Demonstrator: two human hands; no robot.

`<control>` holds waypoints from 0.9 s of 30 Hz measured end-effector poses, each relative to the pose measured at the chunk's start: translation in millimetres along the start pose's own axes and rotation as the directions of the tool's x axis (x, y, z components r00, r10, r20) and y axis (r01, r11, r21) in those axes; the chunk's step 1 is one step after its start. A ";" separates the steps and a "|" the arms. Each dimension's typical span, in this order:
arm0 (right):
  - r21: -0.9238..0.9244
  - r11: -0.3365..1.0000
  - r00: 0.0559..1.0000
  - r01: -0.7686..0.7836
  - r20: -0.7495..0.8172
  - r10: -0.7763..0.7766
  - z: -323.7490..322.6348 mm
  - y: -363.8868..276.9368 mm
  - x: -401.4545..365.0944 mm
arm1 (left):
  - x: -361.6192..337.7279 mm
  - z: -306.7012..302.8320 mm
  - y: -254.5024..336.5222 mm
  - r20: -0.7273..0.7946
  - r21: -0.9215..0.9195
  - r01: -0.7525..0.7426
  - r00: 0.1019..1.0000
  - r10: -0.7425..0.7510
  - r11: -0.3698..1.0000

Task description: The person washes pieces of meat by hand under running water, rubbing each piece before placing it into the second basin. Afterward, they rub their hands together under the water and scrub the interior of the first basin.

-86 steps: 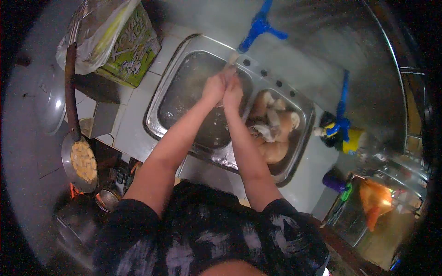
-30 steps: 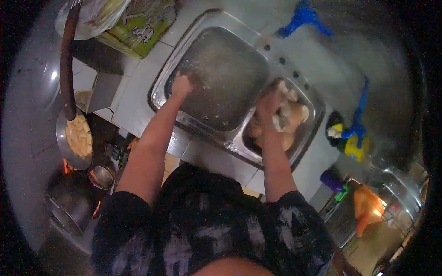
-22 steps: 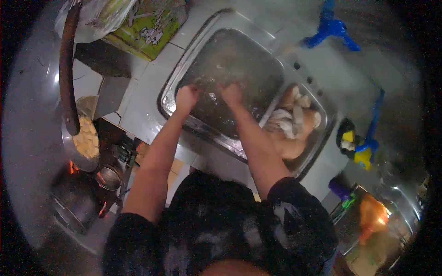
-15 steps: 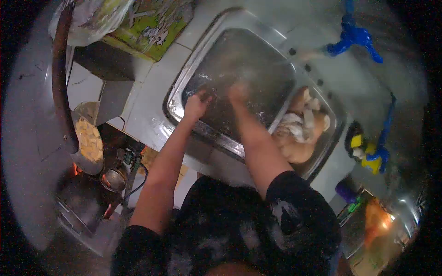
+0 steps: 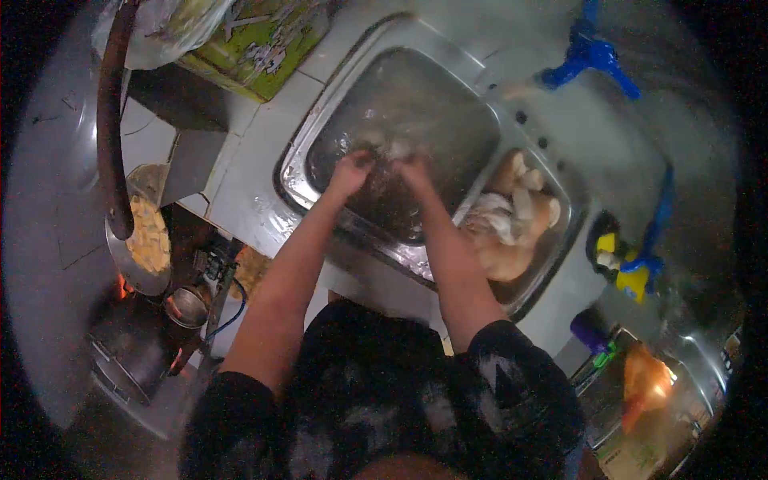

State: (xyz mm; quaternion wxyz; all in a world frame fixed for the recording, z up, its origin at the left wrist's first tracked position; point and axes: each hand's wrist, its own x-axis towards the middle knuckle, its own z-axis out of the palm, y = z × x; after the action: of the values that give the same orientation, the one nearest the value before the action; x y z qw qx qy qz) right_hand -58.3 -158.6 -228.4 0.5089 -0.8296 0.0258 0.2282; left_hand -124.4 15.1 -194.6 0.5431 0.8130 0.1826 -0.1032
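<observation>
Dimly, through the head camera, I see my left hand (image 5: 350, 174) and right hand (image 5: 412, 172) near each other but apart, low in the larger basin (image 5: 301, 164), where the water looks cloudy and stirred up. The fingers of both curl inward, and a pale blur (image 5: 398, 150) lies by their tips; I can't tell whether either is gripping it. If it is of a kind with the pale pieces (image 5: 506, 260) heaped in the smaller basin (image 5: 562, 240), just to the right, I judge it to be raw meat: soft, floppy, slick when wet, with some heft in the bigger lumps. I would cup such a piece from beneath at its thickest part, a palm on each side, rather than pinch a loose flap that could slide away or tear. Beyond the rim, a blue tap (image 5: 582, 58) stands on the far side, and the worktop (image 5: 248, 172) on the left glistens with wet. Further left, a pan (image 5: 141, 281) of yellowish pieces (image 5: 150, 236) sits over a flame (image 5: 122, 286), near a small pot (image 5: 186, 307). Off to the right I make out a purple cup (image 5: 588, 330).
</observation>
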 end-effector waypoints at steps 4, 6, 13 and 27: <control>0.187 0.977 0.994 0.105 0.015 -0.109 -5.0 -7.3 -13.5 | -13.7 2.0 79.2 0.013 -0.371 0.228 0.971 -0.241 0.900; 0.267 0.940 0.977 0.211 -0.076 -0.198 -10.5 -38.3 -34.4 | -15.0 3.3 101.2 0.177 -0.420 0.286 0.957 -0.232 0.861; -0.174 0.905 0.794 0.387 -0.436 -0.423 -50.7 -131.6 -74.0 | -7.0 5.5 180.9 0.125 -0.564 0.231 0.973 -0.194 0.793; -0.355 0.919 0.898 0.175 -0.326 -0.297 -137.5 -204.0 -64.5 | 24.7 46.4 242.1 0.056 -0.586 -0.121 0.980 0.189 0.801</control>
State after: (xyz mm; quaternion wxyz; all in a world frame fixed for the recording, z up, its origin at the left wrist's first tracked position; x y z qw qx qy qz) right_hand -11.4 -190.4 19.6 0.3791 -0.9252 -0.0169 0.0034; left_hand -1.4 -106.2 -17.0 0.7809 0.6139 0.1075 -0.0434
